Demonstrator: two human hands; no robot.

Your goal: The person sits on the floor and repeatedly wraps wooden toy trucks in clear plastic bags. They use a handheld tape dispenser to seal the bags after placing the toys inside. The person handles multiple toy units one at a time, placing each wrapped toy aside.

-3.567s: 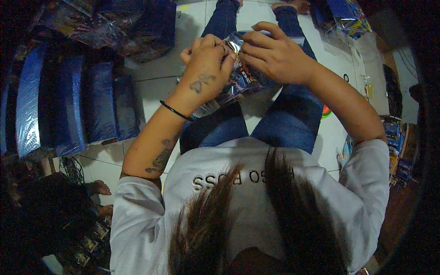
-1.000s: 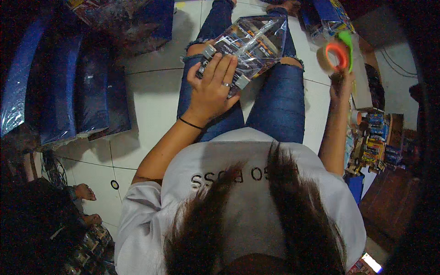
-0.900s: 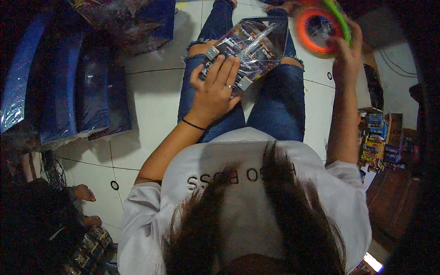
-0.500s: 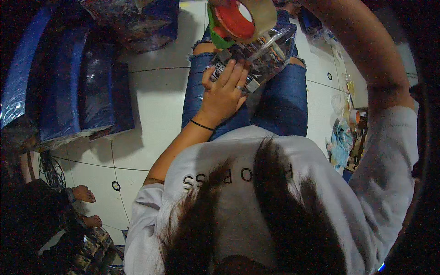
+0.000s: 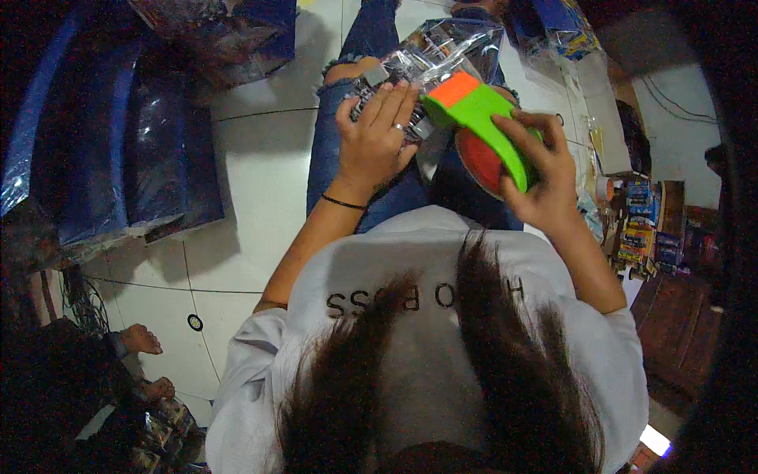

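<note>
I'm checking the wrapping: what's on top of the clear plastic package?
The left hand lies across the package near its lower left end; the green tape dispenser in the right hand overlaps its lower right side, contact unclear. The surface beneath both is hidden.

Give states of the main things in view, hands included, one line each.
Package: clear-wrapped, partly covered
Left hand: laid over the package, grip unclear
Tape dispenser: held, one end over the package, contact unclear
Right hand: closed on the dispenser
Red hub: inside the dispenser, partly hidden
Blue packs: film-wrapped, in a row
Jeans: torn at the knee
</note>
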